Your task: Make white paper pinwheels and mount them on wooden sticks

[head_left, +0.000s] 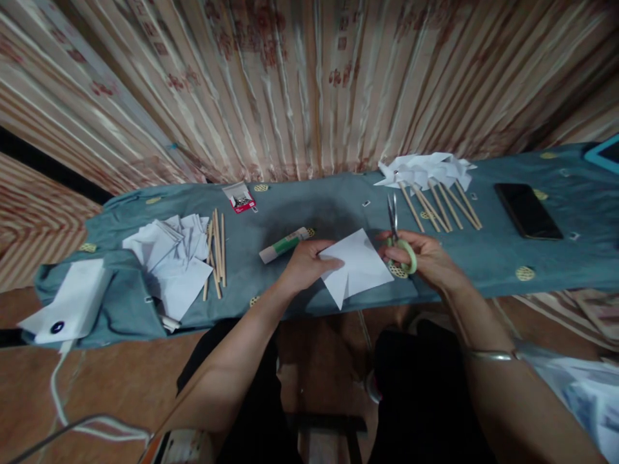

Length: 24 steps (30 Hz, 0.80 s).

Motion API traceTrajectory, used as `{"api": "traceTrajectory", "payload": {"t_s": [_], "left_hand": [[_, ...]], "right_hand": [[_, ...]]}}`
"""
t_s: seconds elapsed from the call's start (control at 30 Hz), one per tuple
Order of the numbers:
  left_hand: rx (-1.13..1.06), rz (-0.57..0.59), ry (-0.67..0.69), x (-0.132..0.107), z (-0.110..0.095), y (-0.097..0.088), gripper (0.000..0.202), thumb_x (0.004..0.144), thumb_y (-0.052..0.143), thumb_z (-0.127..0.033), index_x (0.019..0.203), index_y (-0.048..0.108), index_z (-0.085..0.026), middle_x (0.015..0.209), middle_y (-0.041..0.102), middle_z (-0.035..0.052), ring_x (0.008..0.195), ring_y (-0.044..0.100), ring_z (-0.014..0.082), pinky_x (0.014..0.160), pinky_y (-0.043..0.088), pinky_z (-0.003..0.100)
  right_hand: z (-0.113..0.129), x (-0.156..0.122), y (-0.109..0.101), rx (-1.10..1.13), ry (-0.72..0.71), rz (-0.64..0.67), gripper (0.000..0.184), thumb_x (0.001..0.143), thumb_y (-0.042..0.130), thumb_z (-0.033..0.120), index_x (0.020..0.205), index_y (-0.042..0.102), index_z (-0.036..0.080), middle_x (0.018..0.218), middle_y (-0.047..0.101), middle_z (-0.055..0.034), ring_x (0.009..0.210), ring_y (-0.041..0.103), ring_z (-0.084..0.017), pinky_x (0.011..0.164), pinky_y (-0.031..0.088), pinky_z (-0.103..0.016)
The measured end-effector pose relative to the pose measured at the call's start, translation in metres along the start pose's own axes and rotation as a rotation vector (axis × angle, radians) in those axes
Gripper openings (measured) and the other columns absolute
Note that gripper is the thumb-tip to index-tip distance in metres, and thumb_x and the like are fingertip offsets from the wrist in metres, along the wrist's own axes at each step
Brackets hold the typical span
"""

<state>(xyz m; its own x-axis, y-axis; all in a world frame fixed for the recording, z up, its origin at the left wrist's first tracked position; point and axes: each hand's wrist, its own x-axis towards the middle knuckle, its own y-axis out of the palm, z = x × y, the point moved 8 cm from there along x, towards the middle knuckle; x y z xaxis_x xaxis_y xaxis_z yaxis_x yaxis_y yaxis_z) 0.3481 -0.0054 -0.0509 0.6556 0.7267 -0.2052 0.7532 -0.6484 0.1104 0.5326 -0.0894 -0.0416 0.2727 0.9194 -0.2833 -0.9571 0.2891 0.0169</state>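
Note:
My left hand (307, 263) pinches the left edge of a folded white paper square (360, 265) that lies on the blue-grey cloth (483, 258). A corner of the paper hangs over the near edge. My right hand (428, 258) grips green-handled scissors (397, 235), blades closed and pointing away from me, just right of the paper. A glue stick (284, 245) lies left of my left hand.
White paper sheets (171, 264) and wooden sticks (216, 248) lie at the left. Paper pinwheels on sticks (430, 183) lie at the back right, beside a black phone (527, 209). A small box of clips (240, 196) sits at the back. A curtain hangs behind.

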Motion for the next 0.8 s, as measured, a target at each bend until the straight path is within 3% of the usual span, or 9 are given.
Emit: {"api": "traceTrajectory", "payload": {"t_s": [0.13,0.23,0.37,0.47,0.67,0.8], "left_hand": [[0.058,0.022,0.023,0.002,-0.002,0.002,0.032,0.054,0.081,-0.019,0.086,0.076,-0.015,0.075,0.071,-0.0001,0.063,0.06,0.0128,0.059,0.044,0.022],[-0.026,-0.029,0.023,0.003,-0.004,-0.001,0.041,0.052,0.085,-0.023,0.092,0.076,-0.016,0.082,0.074,0.0016,0.068,0.063,0.014,0.064,0.045,0.023],[-0.388,-0.073,-0.047,0.001,-0.005,0.002,0.048,0.063,0.08,-0.05,0.094,0.074,-0.014,0.084,0.074,0.0082,0.08,0.068,0.0221,0.074,0.051,0.031],[-0.625,-0.021,-0.084,0.0,-0.009,0.011,0.048,0.071,0.072,-0.058,0.091,0.071,-0.014,0.089,0.075,0.0114,0.095,0.069,0.0282,0.087,0.052,0.039],[-0.842,-0.042,-0.093,-0.004,-0.01,0.024,0.024,0.078,0.073,-0.034,0.09,0.068,-0.014,0.093,0.074,0.0084,0.086,0.069,0.0199,0.086,0.054,0.035],[-0.926,-0.121,-0.125,-0.004,-0.001,0.033,0.02,0.076,0.074,-0.023,0.092,0.067,-0.014,0.088,0.073,0.0054,0.081,0.068,0.0156,0.085,0.054,0.031]], "right_hand": [[-0.009,0.001,0.022,0.054,0.106,0.108,0.049,0.044,0.093,0.034,0.085,0.072,0.019,0.071,0.071,0.0028,0.06,0.061,-0.01,0.056,0.048,-0.021],[-0.014,0.003,0.027,0.109,0.12,0.102,0.051,0.039,0.094,0.028,0.084,0.071,0.018,0.069,0.071,0.0036,0.057,0.061,-0.01,0.053,0.048,-0.02],[-0.008,0.009,0.023,0.269,0.038,-0.058,0.047,0.039,0.093,0.027,0.08,0.072,0.021,0.065,0.07,0.0061,0.051,0.059,-0.008,0.049,0.046,-0.018],[-0.002,0.013,0.021,0.424,-0.048,-0.202,0.044,0.039,0.093,0.022,0.077,0.071,0.022,0.063,0.069,0.0072,0.053,0.061,-0.009,0.054,0.051,-0.02],[0.001,0.02,0.027,0.571,-0.162,-0.346,0.036,0.045,0.091,0.025,0.072,0.068,0.021,0.067,0.071,0.0052,0.06,0.063,-0.011,0.06,0.054,-0.024],[0.002,0.023,0.037,0.564,-0.229,-0.345,0.035,0.049,0.09,0.027,0.073,0.066,0.021,0.066,0.069,0.007,0.059,0.061,-0.009,0.059,0.052,-0.022]]}}
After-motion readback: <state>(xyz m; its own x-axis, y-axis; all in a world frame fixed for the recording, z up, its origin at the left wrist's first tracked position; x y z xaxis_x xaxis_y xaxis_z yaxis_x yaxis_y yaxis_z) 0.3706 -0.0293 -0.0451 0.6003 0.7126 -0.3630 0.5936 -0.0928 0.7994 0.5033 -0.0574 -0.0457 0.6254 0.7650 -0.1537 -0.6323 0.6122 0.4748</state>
